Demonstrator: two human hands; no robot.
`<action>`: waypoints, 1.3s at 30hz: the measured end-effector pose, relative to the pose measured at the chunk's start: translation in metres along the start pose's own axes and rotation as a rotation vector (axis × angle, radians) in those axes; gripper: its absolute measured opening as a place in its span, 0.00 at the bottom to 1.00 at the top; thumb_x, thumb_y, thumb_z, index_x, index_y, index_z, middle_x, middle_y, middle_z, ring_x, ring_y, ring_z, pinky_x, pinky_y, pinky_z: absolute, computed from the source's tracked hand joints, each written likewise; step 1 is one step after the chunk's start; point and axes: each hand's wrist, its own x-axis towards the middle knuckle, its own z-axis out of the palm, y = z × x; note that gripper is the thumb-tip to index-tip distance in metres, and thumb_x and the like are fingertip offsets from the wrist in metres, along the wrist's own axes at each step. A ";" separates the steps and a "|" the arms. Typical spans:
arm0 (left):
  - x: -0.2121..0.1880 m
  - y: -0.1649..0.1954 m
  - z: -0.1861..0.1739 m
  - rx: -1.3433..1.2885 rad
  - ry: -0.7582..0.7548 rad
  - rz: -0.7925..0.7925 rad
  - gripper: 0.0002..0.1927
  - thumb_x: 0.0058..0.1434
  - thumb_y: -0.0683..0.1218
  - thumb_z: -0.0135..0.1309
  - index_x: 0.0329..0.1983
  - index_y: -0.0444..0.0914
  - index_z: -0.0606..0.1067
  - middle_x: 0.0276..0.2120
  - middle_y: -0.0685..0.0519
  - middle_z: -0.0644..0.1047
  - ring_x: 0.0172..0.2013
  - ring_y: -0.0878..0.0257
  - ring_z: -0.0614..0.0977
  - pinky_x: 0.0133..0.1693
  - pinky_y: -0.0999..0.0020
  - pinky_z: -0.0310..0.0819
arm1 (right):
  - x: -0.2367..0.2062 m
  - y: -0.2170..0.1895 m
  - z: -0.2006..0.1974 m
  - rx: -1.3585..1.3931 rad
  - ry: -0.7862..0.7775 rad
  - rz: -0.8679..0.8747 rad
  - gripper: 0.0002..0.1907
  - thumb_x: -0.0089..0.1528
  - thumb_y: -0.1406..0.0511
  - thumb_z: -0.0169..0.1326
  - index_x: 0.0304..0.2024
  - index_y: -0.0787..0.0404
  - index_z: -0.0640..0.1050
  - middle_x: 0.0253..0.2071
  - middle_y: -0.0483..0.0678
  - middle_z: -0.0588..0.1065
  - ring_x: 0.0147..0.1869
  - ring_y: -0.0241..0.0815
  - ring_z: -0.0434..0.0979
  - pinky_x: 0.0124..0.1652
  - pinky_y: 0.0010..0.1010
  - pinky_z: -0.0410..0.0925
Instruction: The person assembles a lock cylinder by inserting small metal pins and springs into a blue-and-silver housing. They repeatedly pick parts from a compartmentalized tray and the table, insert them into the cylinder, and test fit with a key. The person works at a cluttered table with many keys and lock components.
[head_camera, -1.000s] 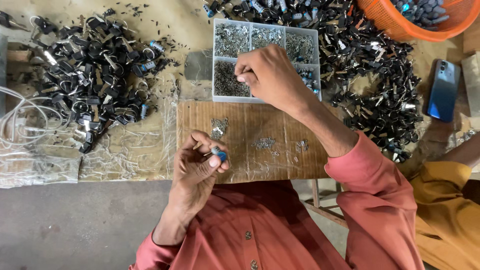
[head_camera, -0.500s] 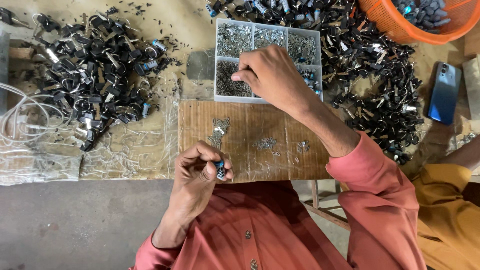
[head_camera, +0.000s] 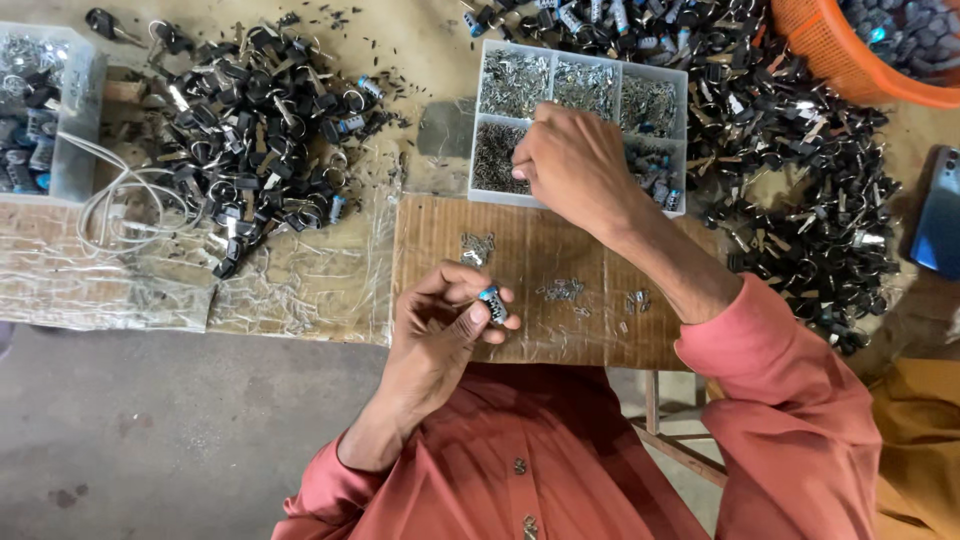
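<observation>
The right hand has hardly shifted over the last second: fingers curled down into the near-left compartment of the divided tray, pinching among the small metal pieces; whether it has one yet, I cannot tell. The left hand has turned a little and now grips a small blue-and-silver part between thumb and fingertips, just short of the tray, over the cardboard sheet. So one piece is held ready. Loose metal bits lie on the cardboard near the tray. Heaps of dark parts crowd both sides of the tray; open room is only the cardboard.
</observation>
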 end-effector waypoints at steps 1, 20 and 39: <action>0.000 -0.001 -0.002 0.003 -0.005 0.005 0.09 0.67 0.37 0.57 0.50 0.32 0.74 0.46 0.43 0.81 0.42 0.57 0.85 0.43 0.67 0.81 | 0.002 0.000 0.001 0.012 0.005 0.017 0.04 0.56 0.65 0.66 0.30 0.58 0.87 0.27 0.50 0.79 0.27 0.38 0.75 0.25 0.33 0.72; 0.002 -0.001 -0.002 0.025 -0.019 0.040 0.09 0.69 0.35 0.55 0.52 0.32 0.75 0.46 0.43 0.81 0.42 0.57 0.85 0.44 0.67 0.82 | 0.003 0.003 -0.016 0.166 -0.141 0.134 0.05 0.67 0.67 0.63 0.37 0.62 0.85 0.30 0.50 0.82 0.27 0.34 0.78 0.31 0.32 0.75; 0.005 -0.006 -0.004 -0.031 -0.014 0.001 0.11 0.68 0.35 0.57 0.53 0.31 0.76 0.47 0.42 0.81 0.42 0.57 0.85 0.45 0.67 0.81 | -0.007 0.002 -0.028 0.363 0.003 0.013 0.02 0.67 0.69 0.63 0.39 0.62 0.84 0.34 0.50 0.83 0.35 0.35 0.83 0.36 0.28 0.76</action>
